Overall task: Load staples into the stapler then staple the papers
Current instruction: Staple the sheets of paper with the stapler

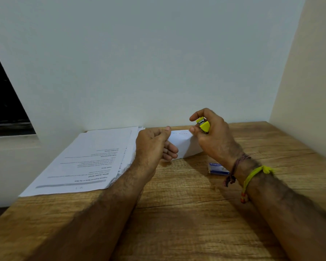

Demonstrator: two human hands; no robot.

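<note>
Head cam: right hand [213,136] grips the yellow stapler [203,124], left hand [154,146] beside it pinches something unclear, papers [94,159] further left look unstapled, so probably mid-loading

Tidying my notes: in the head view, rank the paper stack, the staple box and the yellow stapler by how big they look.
1. paper stack
2. staple box, partly hidden behind the wrist
3. yellow stapler, mostly covered by the right hand, so the last two are unsure

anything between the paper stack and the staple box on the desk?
Head view: the left hand and a separate white sheet lie between the paper stack and staple box, over wooden desk.
</note>
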